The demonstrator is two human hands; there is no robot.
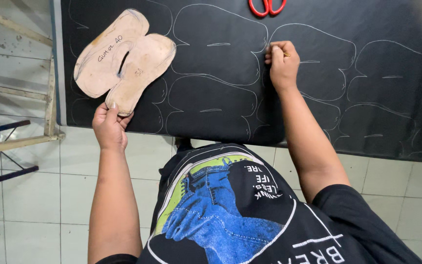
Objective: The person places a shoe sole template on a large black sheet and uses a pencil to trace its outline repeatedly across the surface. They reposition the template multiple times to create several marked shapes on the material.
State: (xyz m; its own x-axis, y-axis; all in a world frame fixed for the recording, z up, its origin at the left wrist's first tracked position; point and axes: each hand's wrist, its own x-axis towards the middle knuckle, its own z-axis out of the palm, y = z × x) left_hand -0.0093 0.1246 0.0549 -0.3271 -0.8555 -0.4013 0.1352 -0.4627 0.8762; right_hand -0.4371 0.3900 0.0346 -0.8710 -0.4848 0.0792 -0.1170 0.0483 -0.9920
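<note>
Head view: left hand (109, 128) pinching tan cardboard pattern (123, 59) on black sheet (211, 98), right hand (282, 62) fisted, perhaps around a marker.

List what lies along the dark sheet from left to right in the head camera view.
Tan cardboard pattern gripped by the left hand → right hand holding a marking tool on the black sheet. Red scissor handles overlap, so skipped.
</note>
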